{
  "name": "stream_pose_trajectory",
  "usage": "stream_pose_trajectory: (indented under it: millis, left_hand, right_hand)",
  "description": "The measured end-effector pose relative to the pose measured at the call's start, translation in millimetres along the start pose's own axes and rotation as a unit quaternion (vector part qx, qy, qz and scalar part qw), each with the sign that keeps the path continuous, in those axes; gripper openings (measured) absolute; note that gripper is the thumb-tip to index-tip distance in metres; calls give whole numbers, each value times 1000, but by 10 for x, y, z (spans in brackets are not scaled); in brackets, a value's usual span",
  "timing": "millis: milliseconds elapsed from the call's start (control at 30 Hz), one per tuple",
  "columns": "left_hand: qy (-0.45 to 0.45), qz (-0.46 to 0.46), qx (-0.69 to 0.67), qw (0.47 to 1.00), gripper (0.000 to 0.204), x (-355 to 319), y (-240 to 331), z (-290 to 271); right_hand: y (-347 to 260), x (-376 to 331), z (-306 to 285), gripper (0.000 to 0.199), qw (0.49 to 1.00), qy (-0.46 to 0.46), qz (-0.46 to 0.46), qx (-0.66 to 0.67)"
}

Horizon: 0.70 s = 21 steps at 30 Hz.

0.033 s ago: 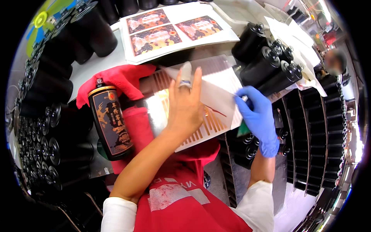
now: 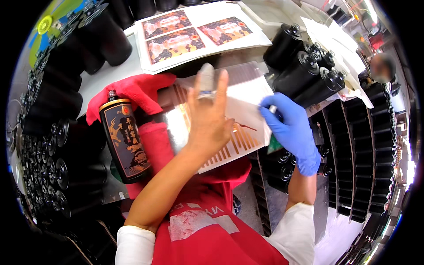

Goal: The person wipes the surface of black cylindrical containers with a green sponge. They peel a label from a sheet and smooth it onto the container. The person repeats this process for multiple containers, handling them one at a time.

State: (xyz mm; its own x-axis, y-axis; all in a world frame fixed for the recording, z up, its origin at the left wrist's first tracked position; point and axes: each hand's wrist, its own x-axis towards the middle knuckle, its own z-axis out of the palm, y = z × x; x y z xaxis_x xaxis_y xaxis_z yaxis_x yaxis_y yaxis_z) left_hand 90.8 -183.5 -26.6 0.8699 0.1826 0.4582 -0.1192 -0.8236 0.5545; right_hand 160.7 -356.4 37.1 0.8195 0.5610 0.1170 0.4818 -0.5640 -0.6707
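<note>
My left hand (image 2: pixel 208 121), bare with a whitish cover on one finger, is slightly blurred over a translucent sheet (image 2: pixel 245 99). Its fingers stretch out and hold nothing. Beneath it lies a pale sheet with gold-brown stripes (image 2: pixel 240 141); a thin dark-red mark shows near its middle. At the right edge of the sheets is my right hand (image 2: pixel 289 130) in a blue glove, fingers curled, fingertips by the translucent sheet's edge. A flat green piece (image 2: pixel 274 145) sticks out below its palm, mostly hidden by the glove. Left of my arm leans a black labelled bottle (image 2: pixel 126 139) with a gold ring.
Red cloths (image 2: pixel 141 90) lie under and behind the bottle. Printed labels (image 2: pixel 176 44) on white paper lie at the back. Black bottles (image 2: pixel 304 70) stand in groups at right, and many more line the left. Black racks (image 2: pixel 353 163) fill the right side.
My left hand has shifted slightly left. My right hand has moved a little left and up, the green piece moving with it. The translucent sheet's raised edge looks lower.
</note>
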Motion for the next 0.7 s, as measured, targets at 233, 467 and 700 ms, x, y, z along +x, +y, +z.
stream_pose_trajectory:
  millis: [233,467,700]
  left_hand:
    - [7,-145,-248,958,26,25,-287,89]
    - [134,-448,-397,790,18,-130,-622,323]
    - [179,-501,-416,738,19,-180,-630,318]
  right_hand:
    - [-178,497,142,18,974,14,-219,-47]
    - [312,93,-122,23,1000,-13,27,0]
    - [545,233,205,55,977,-88,-71,-178]
